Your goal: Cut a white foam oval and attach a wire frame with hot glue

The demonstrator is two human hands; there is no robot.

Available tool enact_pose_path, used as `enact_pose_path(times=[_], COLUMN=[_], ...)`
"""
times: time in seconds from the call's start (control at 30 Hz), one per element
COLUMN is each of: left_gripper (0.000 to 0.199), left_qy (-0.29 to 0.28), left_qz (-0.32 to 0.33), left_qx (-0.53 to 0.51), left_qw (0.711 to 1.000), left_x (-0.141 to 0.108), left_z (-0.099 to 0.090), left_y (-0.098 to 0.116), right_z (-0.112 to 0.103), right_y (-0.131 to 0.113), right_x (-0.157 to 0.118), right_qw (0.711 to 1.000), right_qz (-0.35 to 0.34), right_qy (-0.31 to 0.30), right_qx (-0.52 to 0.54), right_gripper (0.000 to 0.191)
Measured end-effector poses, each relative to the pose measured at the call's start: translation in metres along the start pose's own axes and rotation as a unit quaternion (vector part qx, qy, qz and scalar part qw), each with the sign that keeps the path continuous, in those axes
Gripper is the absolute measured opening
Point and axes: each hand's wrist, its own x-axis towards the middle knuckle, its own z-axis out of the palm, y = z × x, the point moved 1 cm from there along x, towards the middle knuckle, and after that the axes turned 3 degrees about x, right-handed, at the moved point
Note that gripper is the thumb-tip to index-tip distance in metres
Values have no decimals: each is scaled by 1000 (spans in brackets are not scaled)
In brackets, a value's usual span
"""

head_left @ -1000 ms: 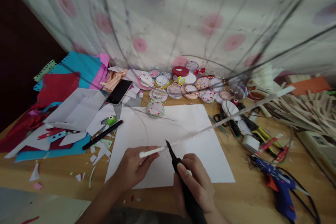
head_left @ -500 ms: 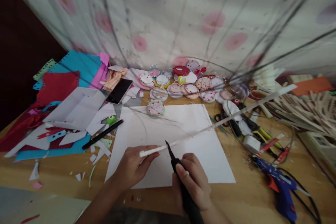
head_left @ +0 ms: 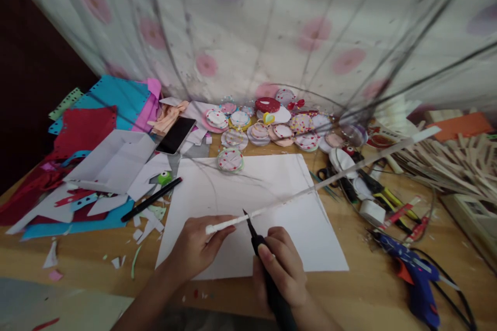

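My left hand (head_left: 198, 245) pinches the near end of a long, thin white strip (head_left: 295, 196), which slants up to the right across the white paper sheet (head_left: 326, 235). In my right hand (head_left: 281, 266) is a black-handled pointed tool (head_left: 258, 240), gripped with the thumb along its handle. Its slim dark tip is at the strip, just right of my left fingertips; whether it touches or only overlaps the strip I cannot tell. A small layered round paper piece (head_left: 230, 159) with red dots lies on the sheet's far edge.
Paper scraps, a white open box (head_left: 112, 160), a phone (head_left: 176, 134) and a black pen (head_left: 151, 199) lie left. Several decorated paper rounds (head_left: 272, 129) line the back. On the right are pliers (head_left: 384, 199), a blue glue gun (head_left: 411, 269) and a pile of thin strips (head_left: 462, 165).
My right hand and the pointed tool have shifted slightly left, bringing the tip against the strip's outline. My left hand and the strip have barely moved.
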Motion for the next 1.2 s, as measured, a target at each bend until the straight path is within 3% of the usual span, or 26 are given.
enact_pose_path(times=[0.63, 0.9, 1.07, 1.2], left_gripper=[20, 19, 24, 26], left_qy=[35, 24, 1, 4], left_qz=[-4, 15, 35, 49], left_qx=[58, 55, 103, 120], left_qw=[998, 998, 994, 992], left_x=[4, 4, 2, -3], left_z=[0, -3, -11, -16], left_y=[-1, 1, 15, 26], right_z=[12, -9, -30, -37], right_y=[15, 1, -13, -23], right_x=[-26, -6, 8, 16], right_qw=[1000, 998, 994, 995], right_qz=[4, 52, 81, 89], right_qy=[-12, -25, -80, -52], right_qx=[-24, -9, 3, 3], right_gripper=[48, 42, 42, 37])
